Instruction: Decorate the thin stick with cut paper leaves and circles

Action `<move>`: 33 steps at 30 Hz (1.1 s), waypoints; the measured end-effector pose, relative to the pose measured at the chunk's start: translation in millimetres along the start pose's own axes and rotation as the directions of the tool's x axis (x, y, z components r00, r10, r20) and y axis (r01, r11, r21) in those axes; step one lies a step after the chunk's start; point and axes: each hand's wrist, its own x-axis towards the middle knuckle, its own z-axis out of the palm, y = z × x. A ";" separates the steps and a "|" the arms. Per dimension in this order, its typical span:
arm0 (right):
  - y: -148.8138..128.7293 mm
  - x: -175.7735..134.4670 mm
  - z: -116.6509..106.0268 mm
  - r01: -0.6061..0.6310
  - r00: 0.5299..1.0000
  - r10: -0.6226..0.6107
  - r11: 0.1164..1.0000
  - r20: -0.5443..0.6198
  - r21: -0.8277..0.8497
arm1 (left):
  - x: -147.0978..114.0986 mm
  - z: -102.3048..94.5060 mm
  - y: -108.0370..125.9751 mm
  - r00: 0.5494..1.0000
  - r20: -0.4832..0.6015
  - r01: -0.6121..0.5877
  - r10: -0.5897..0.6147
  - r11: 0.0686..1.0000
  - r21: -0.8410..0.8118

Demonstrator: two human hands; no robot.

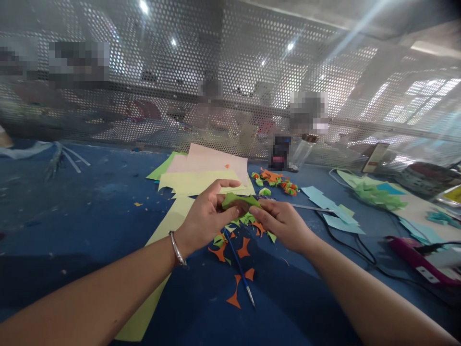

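My left hand (203,218) and my right hand (283,222) meet above the blue table, fingers closed on a piece of green paper (240,200). The paper is curved, and my thumbs cover part of its lower edge. A thin, pale metal strip (313,208) sticks out to the right behind my right hand; its kind and whether I grip it cannot be made out. Under my hands lie orange paper scraps (244,247) and green paper scraps (247,219). A blue paintbrush (236,254) points towards me among them.
Behind my hands lie pink paper (216,161) and yellow paper (198,181). Small orange and green paper pieces (275,180) are heaped nearby. To the right are light blue papers (340,216), black cables (367,254) and a magenta power strip (414,262). A perforated metal screen (230,62) stands behind.
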 end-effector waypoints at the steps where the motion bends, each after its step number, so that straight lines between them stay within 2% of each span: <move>1: 0.1 0.0 -0.4 -0.006 1.000 0.006 1.000 0.003 -0.002 | 0.0 0.1 -0.3 1.000 0.005 0.000 0.000 1.000 0.001; 7: -1.6 -1.0 -4.2 0.020 1.000 -0.020 0.999 0.002 -0.047 | 0.0 -1.3 -0.7 0.999 0.029 -0.025 0.024 0.999 0.034; 16: -0.2 -0.7 -6.0 0.049 0.998 -0.046 0.996 0.039 -0.079 | -1.9 -3.3 0.9 0.994 0.076 -0.094 0.081 0.977 0.190; 23: 1.1 -1.8 -5.5 0.037 0.999 -0.037 0.995 0.004 -0.093 | -1.8 -3.3 2.4 0.992 0.103 -0.090 0.069 0.971 0.221; 27: -1.5 -1.6 -5.7 0.014 1.000 -0.013 0.994 0.011 -0.108 | -0.2 -2.9 2.6 0.997 0.051 -0.059 0.051 0.984 0.171; 30: -1.7 -0.2 -4.9 -0.012 1.000 0.014 0.996 0.025 -0.092 | 1.9 -3.9 1.7 0.999 -0.038 -0.005 0.010 0.993 0.116; 33: 0.8 1.9 -3.3 -0.044 0.999 0.043 0.997 -0.013 -0.071 | 4.1 -5.3 -0.6 0.987 -0.154 0.047 -0.033 0.996 0.082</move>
